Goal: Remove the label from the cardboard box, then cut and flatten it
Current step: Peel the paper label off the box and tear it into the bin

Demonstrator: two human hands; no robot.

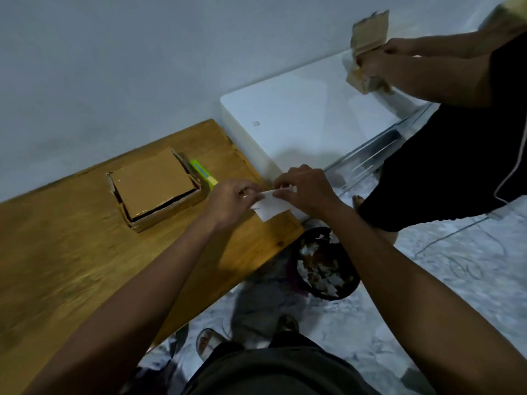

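White label (pixel 271 206): you hold it over the desk (pixel 65 252) edge.
Left hand (pixel 231 201): fingers pinch one end.
Right hand (pixel 306 190): fingers pinch the other.
Cardboard box (pixel 155 187): on desk, beside green cutter (pixel 203 173).

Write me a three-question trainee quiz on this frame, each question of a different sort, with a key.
1. True or false: the left hand and right hand both pinch the white label.
2. The green utility knife lies: A) inside the cardboard box; B) on the wooden table beside the box; C) in the black bin.
3. Fill in: the bin of scraps stands on the ____.

Key: 1 true; 2 B; 3 floor.
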